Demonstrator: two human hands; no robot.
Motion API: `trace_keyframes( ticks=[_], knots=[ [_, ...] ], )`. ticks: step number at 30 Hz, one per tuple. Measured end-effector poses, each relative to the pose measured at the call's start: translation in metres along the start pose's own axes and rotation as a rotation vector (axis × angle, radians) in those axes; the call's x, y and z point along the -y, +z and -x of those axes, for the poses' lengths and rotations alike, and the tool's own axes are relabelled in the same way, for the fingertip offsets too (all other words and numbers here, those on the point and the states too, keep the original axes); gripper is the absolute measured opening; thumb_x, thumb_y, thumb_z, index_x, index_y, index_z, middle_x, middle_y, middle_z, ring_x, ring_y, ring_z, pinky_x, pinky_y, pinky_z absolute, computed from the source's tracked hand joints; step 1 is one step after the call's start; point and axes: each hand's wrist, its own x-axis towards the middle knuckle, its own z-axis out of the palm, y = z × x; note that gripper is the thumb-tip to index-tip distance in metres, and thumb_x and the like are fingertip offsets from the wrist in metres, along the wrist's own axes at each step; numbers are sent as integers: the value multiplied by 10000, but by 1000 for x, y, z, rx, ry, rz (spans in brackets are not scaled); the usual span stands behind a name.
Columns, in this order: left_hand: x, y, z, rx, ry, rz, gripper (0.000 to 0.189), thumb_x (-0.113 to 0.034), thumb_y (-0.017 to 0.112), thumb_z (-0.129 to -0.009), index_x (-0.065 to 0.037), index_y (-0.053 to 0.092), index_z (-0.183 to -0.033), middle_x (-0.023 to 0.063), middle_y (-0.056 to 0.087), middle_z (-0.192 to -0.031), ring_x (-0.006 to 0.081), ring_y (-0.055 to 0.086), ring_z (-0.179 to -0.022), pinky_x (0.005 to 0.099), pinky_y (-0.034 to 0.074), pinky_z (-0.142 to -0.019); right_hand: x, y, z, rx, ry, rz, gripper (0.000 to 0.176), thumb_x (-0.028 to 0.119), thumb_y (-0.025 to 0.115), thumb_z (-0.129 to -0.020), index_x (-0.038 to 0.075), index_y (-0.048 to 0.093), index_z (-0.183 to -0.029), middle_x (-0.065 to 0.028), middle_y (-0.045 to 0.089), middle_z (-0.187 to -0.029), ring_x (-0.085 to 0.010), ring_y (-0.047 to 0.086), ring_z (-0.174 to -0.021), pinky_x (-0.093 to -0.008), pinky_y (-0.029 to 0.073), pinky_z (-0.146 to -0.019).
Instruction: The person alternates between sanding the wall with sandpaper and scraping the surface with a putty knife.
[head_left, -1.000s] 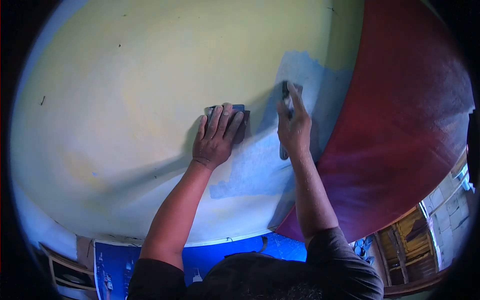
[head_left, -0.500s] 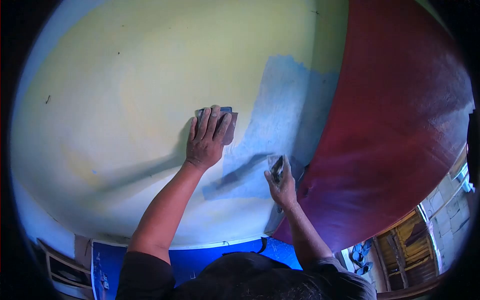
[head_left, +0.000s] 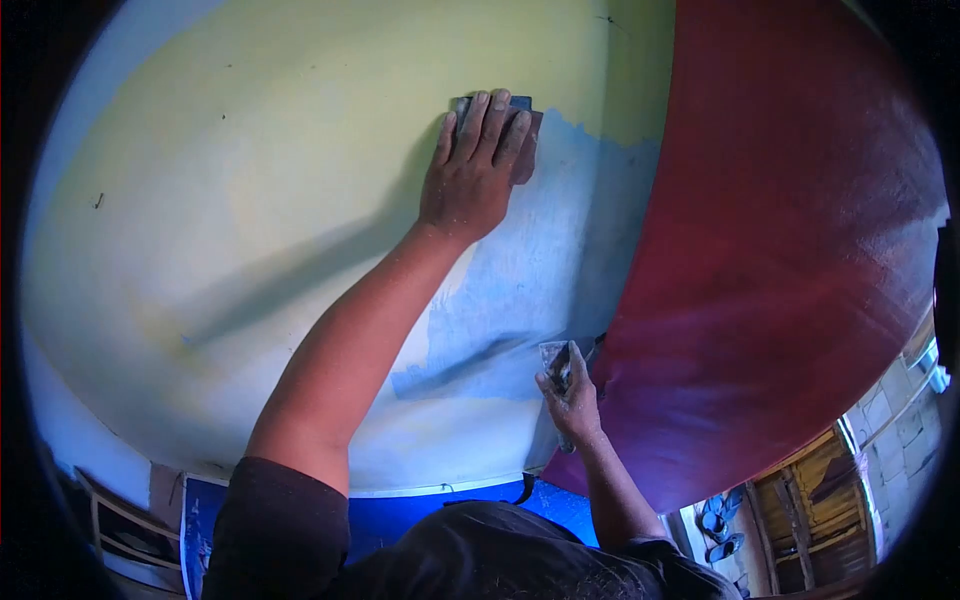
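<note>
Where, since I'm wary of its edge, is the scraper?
In the head view, the scraper is right of centre and low, in the right hand, just left of the red sheet.

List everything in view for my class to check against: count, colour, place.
Wall: one, yellowish-cream, centre and left
Patch: one, bluish, on wall
Red sheet: one, red, right
Pad: one, dark, under left hand
Flap: one, brownish, beside pad
Flat-bladed tool: one, greyish blade, in right hand
Blue sheet: one, blue, below wall
Sandals: at least two, dark, lower right
Blockwork: one stretch, grey, far right
Left hand: one, dusty, upper centre
Right hand: one, dusty, lower centre
</note>
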Motion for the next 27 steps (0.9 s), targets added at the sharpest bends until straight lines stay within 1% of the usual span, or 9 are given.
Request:
trace_keyframes(
  ticks=[5, 8, 11, 13, 16, 20, 23, 25, 27],
  knots=[
    [-29, 13, 44, 93, -21, 5, 647, -175, 553, -1027, -192, 475, -1670, 118, 398, -1766, 333, 358, -1635, 582, 220, -1329, -9, -13, 8, 24, 29, 16, 938, 386, 761, -1041, 11, 235, -1721, -338, 689, -1398, -439, 706, -1302, -501, 553, -1104],
    [-39, 19, 101, 147, 21, -104, 607, -200, 498, -1059, -210, 491, -1666, 75, 411, -1773, 269, 339, -1655, 534, 149, -1355, -6, -18, 13, 37, 66, 27, 927, 382, 765, -1037, 23, 251, -1720, -325, 702, -1385, -439, 713, -1290, -500, 556, -1098],
    [-44, 21, 154, 222, 72, -106, 612, -207, 489, -1062, -219, 482, -1675, 66, 412, -1775, 259, 329, -1661, 524, 122, -1361, -8, -17, 17, 29, 62, 18, 914, 367, 777, -1029, 28, 277, -1715, -317, 717, -1362, -436, 724, -1271, -495, 563, -1083],
    [-44, 24, 168, 217, 101, -94, 621, -196, 517, -1043, -221, 502, -1663, 70, 413, -1771, 266, 345, -1650, 529, 130, -1353, -8, -17, 18, 41, 57, -12, 907, 353, 788, -1022, 23, 294, -1708, -315, 726, -1343, -431, 734, -1256, -489, 567, -1073],
    [-43, 19, 155, 195, 147, -86, 623, -191, 529, -1036, -224, 510, -1658, 75, 421, -1764, 271, 357, -1643, 530, 156, -1346, 2, -16, 16, 50, 56, -33, 896, 277, 817, -1009, -52, 333, -1687, -271, 700, -1396, -301, 705, -1280, -418, 541, -1103],
    [-42, 15, 66, 136, 151, -13, 590, -216, 508, -1050, -207, 524, -1639, 60, 439, -1748, 257, 357, -1640, 517, 172, -1356, 12, -14, 13, 54, 39, -67, 908, 266, 828, -1000, -55, 330, -1689, -257, 710, -1380, -276, 706, -1249, -402, 541, -1095],
    [-40, 16, -3, 32, 143, 45, 597, -196, 533, -1037, -190, 514, -1634, 94, 444, -1735, 287, 352, -1640, 526, 242, -1330, 11, -13, 12, 61, 40, -114, 922, 257, 839, -992, -59, 327, -1690, -253, 702, -1392, -255, 693, -1247, -393, 530, -1103],
    [-42, 19, -15, 17, 141, 27, 590, -201, 537, -1035, -181, 518, -1625, 94, 439, -1735, 289, 348, -1641, 528, 238, -1334, 12, -8, 13, 64, 52, -120, 936, 252, 845, -988, -60, 317, -1694, -253, 685, -1417, -241, 678, -1261, -385, 521, -1110],
    [-43, 23, -10, 52, 143, 4, 596, -210, 534, -1033, -182, 511, -1628, 86, 412, -1755, 288, 335, -1649, 526, 219, -1344, 12, -4, 13, 45, 39, -105, 945, 224, 840, -991, -50, 286, -1706, -258, 623, -1496, -246, 635, -1332, -387, 504, -1134]
  ],
)
